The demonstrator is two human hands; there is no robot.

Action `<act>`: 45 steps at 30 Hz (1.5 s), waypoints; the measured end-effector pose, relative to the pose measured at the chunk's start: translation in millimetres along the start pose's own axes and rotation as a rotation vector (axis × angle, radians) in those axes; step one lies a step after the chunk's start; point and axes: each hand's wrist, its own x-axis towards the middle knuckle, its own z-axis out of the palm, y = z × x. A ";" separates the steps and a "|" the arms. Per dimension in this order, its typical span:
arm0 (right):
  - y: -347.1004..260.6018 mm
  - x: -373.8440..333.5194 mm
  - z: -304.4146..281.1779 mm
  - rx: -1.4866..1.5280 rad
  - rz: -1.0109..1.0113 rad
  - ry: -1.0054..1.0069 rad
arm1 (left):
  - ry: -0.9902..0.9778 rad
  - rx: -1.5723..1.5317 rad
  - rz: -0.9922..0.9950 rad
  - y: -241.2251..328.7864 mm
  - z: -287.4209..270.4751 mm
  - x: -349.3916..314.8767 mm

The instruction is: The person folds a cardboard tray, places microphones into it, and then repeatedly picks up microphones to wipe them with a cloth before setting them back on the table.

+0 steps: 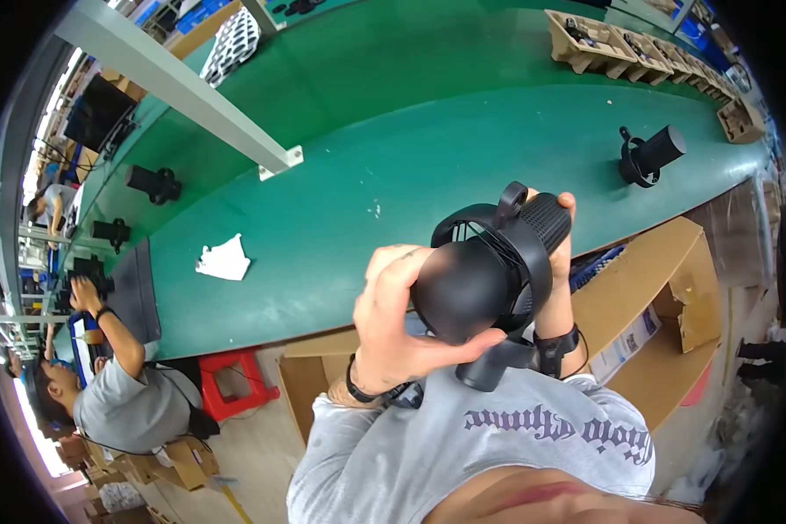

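Observation:
A black microphone (465,293) in a ring-shaped shock mount (534,253) is held up in front of my chest, above the bench's near edge. My left hand (391,323) is closed around its smooth rounded end, thumb below and fingers at the left side. Behind the ribbed grille end (546,220), my right hand (562,240) wraps round it from the far side; most of its fingers are hidden. The mount's short stubby base (495,365) points down toward my shirt. Another black microphone in a similar mount (655,155) stands on the green bench (341,210) to the right.
A torn white scrap (224,259) lies on the bench at left. Moulded cardboard trays (589,44) line the far right. A grey metal post (183,92) rises at the back left. Open cartons (637,306) stand below the near edge. A co-worker (140,397) sits left beside a red stool (236,384).

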 end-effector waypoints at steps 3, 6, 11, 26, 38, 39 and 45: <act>3.9 -18.8 -4.5 0.112 0.103 0.098 | 0.019 0.037 -0.016 11.3 8.9 1.5; 6.8 -26.3 -5.7 0.279 0.189 0.203 | -0.020 0.068 -0.076 17.3 14.2 -1.6; 3.9 -25.3 3.1 0.522 0.223 0.209 | -0.055 0.043 -0.009 16.5 18.7 -8.6; -25.7 -13.8 46.6 0.576 0.403 0.352 | -0.252 0.139 0.180 13.3 14.2 -13.3; -10.5 -19.6 27.4 0.742 0.413 0.194 | -0.207 0.190 0.312 14.9 20.1 -18.5; -10.4 -17.1 28.2 0.679 0.388 0.125 | -0.213 0.191 0.304 15.7 19.9 -18.7; -6.2 -16.8 16.2 0.697 0.463 0.172 | -0.244 0.177 0.308 13.4 17.1 -17.7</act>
